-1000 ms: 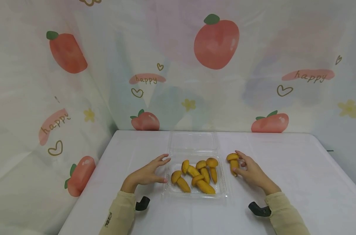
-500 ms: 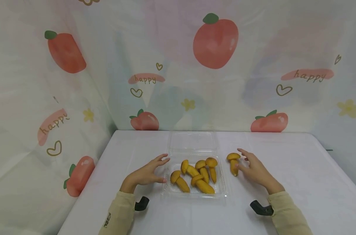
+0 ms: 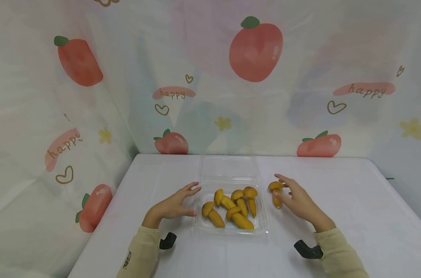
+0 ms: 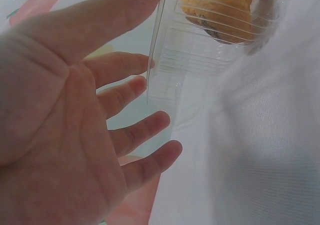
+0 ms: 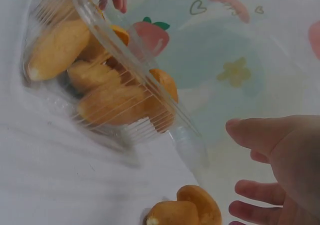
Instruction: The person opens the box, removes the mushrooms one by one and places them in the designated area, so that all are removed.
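Note:
A clear plastic box [image 3: 228,231] holds several yellow-brown mushrooms, among them a mushroom [image 3: 240,221] lying at the front. My left hand [image 3: 172,204] is at the box's left side with fingers spread and thumb apart; in the left wrist view its fingertips [image 4: 159,119] are beside the clear rim. A single mushroom [image 3: 277,199] lies on the table to the right of the box. My right hand [image 3: 299,202] hovers over that mushroom, partly covering it in the head view. In the right wrist view, a gap shows between the thumb [image 5: 245,132] and this mushroom [image 5: 175,214].
The box's clear lid [image 3: 228,166] lies folded back behind it. A white cloth covers the table [image 3: 353,200]. Printed curtains [image 3: 210,96] stand behind the table and at its left. A black curved piece [image 3: 308,250] is beside each sleeve.
My right hand draws back a little to the right from the lone mushroom, then returns over its cap with fingers raised. The mushroom stays about where it was. My left hand is still.

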Motion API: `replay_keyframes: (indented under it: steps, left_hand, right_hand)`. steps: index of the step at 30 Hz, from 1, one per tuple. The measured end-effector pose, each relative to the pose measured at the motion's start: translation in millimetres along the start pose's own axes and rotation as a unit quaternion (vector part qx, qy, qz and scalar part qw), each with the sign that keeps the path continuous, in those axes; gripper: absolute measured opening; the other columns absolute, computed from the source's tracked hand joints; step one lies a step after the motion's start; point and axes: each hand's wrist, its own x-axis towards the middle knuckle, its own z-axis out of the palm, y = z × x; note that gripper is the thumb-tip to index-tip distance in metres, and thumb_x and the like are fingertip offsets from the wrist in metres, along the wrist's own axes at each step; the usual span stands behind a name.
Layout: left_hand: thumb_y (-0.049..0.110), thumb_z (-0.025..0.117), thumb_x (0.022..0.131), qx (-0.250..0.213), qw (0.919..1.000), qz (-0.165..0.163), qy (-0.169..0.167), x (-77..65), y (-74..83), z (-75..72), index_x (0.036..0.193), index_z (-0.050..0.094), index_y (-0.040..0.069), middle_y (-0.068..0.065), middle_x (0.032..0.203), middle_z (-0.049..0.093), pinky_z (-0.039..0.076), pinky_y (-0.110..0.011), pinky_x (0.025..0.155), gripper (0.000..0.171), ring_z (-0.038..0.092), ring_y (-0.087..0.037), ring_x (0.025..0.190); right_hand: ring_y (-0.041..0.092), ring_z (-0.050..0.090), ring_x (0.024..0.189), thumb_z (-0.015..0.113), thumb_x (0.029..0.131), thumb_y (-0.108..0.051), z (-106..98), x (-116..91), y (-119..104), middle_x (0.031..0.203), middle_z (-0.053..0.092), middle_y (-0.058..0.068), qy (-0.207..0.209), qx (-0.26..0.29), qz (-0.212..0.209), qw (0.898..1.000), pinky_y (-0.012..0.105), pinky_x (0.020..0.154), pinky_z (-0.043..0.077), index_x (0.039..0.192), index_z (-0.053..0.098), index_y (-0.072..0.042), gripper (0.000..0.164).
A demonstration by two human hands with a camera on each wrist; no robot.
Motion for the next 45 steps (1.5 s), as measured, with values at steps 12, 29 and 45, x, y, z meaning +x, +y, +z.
replay_keyframes:
  steps: [12, 29, 45]
  left_hand:
    - [0.02, 0.077, 0.09, -0.001, 1.0, 0.001, 0.001, -0.5, -0.1, 0.6, 0.158, 0.032, 0.004, -0.015, 0.17, 0.014, 0.02, -0.068, 0.121, 0.084, 0.016, -0.043, 0.156]
    - [0.018, 0.077, 0.09, 0.002, 1.0, 0.007, -0.002, -0.7, -0.2, -0.6, 0.158, 0.031, 0.003, -0.016, 0.17, 0.014, 0.02, -0.067, 0.122, 0.083, 0.015, -0.043, 0.156]
    - [0.018, 0.077, 0.09, 0.008, 1.0, 0.005, -0.001, -1.3, 2.3, -0.7, 0.158, 0.031, 0.002, -0.017, 0.17, 0.014, 0.02, -0.067, 0.122, 0.083, 0.015, -0.044, 0.156]
  right_hand:
    - [0.041, 0.057, 0.12, 0.065, 0.099, -0.024, 2.2, -3.5, -26.6, 0.137, 0.058, 0.027, -0.019, 0.033, -0.023, 0.999, 0.06, 0.099, 0.051, 0.151, 0.041, -0.006, 0.061]
    - [0.044, 0.053, 0.125, 0.066, 0.098, -0.018, 18.5, -8.2, -48.7, 0.139, 0.058, 0.023, -0.029, 0.078, -0.082, 0.993, 0.07, 0.099, 0.045, 0.148, 0.047, -0.007, 0.055]
    - [0.039, 0.055, 0.132, 0.071, 0.095, -0.017, 52.2, -10.6, -62.8, 0.143, 0.059, 0.015, -0.047, 0.095, -0.112, 0.988, 0.064, 0.107, 0.044, 0.143, 0.053, -0.006, 0.053]
